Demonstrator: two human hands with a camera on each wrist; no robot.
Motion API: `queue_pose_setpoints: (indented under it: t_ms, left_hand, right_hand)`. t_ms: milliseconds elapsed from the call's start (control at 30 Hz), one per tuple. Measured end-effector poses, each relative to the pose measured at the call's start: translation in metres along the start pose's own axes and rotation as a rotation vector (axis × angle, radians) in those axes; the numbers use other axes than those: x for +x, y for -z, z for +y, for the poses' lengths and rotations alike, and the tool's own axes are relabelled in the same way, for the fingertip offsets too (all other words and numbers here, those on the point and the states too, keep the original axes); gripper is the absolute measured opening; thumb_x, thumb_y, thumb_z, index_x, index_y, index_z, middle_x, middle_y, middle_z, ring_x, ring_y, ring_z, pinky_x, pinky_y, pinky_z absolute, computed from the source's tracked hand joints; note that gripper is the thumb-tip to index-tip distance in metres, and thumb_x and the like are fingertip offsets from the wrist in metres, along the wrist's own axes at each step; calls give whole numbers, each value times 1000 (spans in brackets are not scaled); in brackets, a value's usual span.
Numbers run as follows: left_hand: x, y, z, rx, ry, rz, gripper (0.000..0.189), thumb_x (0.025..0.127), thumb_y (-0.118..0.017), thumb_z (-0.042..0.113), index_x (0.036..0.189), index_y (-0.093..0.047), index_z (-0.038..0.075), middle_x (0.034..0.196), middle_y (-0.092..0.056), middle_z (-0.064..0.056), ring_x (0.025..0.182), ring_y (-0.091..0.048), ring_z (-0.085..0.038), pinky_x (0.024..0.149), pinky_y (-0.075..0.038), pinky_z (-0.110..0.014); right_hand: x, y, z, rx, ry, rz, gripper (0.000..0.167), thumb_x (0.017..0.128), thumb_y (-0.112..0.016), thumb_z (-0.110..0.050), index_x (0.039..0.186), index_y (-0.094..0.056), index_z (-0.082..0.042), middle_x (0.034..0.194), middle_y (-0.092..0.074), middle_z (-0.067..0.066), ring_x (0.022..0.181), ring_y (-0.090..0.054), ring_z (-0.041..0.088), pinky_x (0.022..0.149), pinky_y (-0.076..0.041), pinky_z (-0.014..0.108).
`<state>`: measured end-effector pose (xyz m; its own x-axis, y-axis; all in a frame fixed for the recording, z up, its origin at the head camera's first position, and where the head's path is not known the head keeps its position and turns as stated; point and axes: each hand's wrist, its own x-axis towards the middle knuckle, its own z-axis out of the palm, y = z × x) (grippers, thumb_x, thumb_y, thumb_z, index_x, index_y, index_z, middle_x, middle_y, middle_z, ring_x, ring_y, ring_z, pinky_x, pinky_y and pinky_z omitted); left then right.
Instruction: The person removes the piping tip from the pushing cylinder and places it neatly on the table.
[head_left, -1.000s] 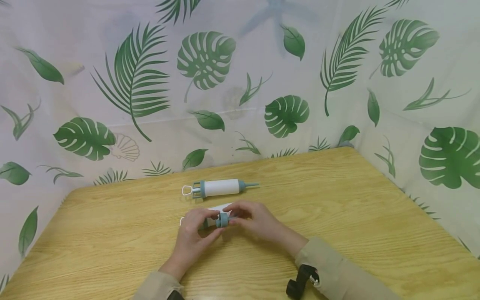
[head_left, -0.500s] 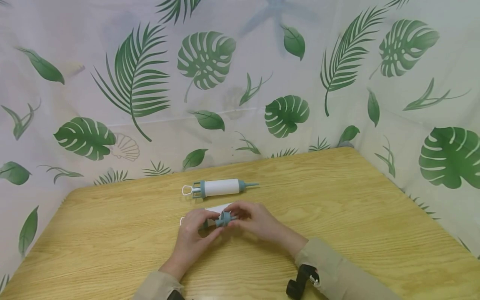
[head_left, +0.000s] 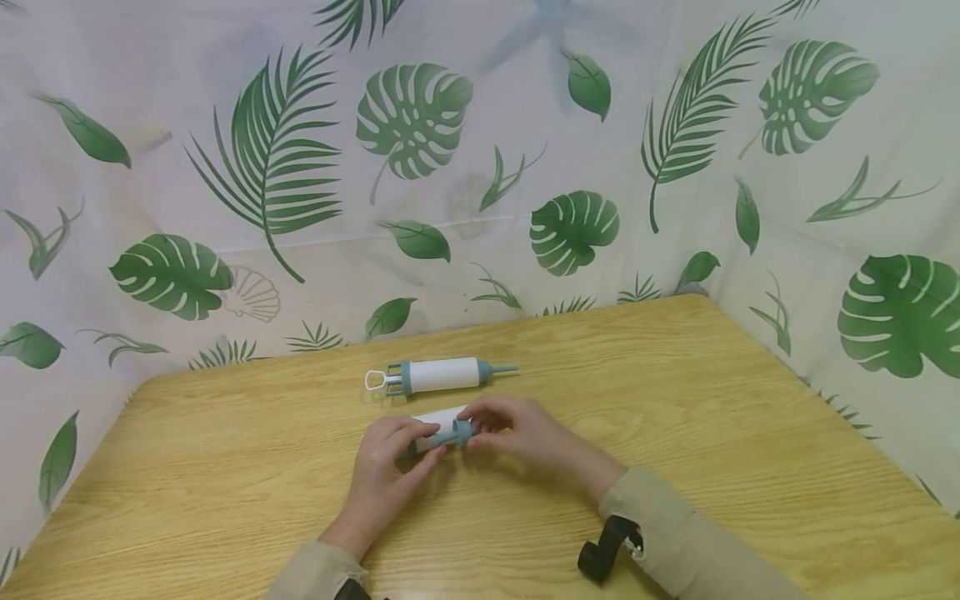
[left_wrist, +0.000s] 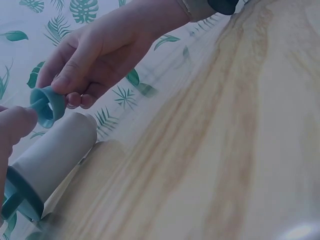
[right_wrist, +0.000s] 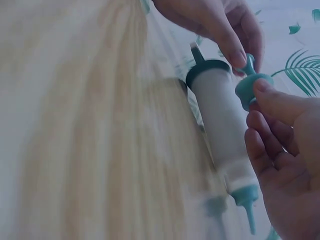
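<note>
My left hand (head_left: 384, 458) and right hand (head_left: 525, 437) meet over the middle of the table around a small teal nozzle (head_left: 462, 432). The left thumb and fingertips pinch its thin stem, which points left. From the other side, the right thumb and fingers grip its wide ring, best seen in the right wrist view, where the nozzle (right_wrist: 252, 90) lies between both hands. Just behind the hands rests a large syringe with a white barrel (head_left: 433, 418) and teal collar; the left hand hides part of it. In the left wrist view this barrel (left_wrist: 57, 155) ends pale, without a teal tip.
A second white syringe (head_left: 444, 375) lies farther back, its teal nozzle pointing right and a white pull handle (head_left: 375, 381) at its left end. Behind the wooden table (head_left: 637, 392) hangs a leaf-printed sheet (head_left: 480, 250). A black strap device (head_left: 600, 558) sits by the right sleeve.
The nozzle has turned round: its stem pointed right toward the right hand and now points left into the left fingers. The right hand has shifted slightly right; the left hand stays put.
</note>
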<state>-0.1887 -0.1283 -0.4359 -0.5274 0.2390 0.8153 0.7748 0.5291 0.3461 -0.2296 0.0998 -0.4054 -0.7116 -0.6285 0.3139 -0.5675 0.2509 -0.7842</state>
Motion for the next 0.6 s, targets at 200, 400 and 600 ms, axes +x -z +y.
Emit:
queue_pose_setpoints:
  t_ms: [200, 400, 600]
  left_hand:
    - [1, 0, 0, 16, 23, -6, 28, 70, -83, 11, 95, -71, 10, 94, -68, 2, 91, -59, -18, 84, -43, -33]
    - [2, -1, -1, 14, 33, 6, 28, 70, -83, 12, 95, -71, 10, 94, -68, 1, 91, -59, -19, 84, -42, -33]
    - [2, -2, 0, 25, 40, 31, 27, 70, -84, 12, 93, -71, 9, 91, -67, 2, 87, -59, -17, 83, -42, -30]
  right_hand:
    - [3, 16, 3, -25, 14, -19, 31, 83, -74, -13, 112, -66, -5, 89, -64, -1, 82, -60, 12, 76, -53, 28]
    - [3, 39, 9, -22, -49, -42, 32, 86, -72, -17, 115, -65, -6, 109, -64, 5, 97, -61, 23, 81, -53, 33]
    - [-3, 64, 10, -74, -128, -93, 34, 90, -67, -14, 120, -58, 0, 121, -61, 13, 108, -60, 28, 89, -51, 36]
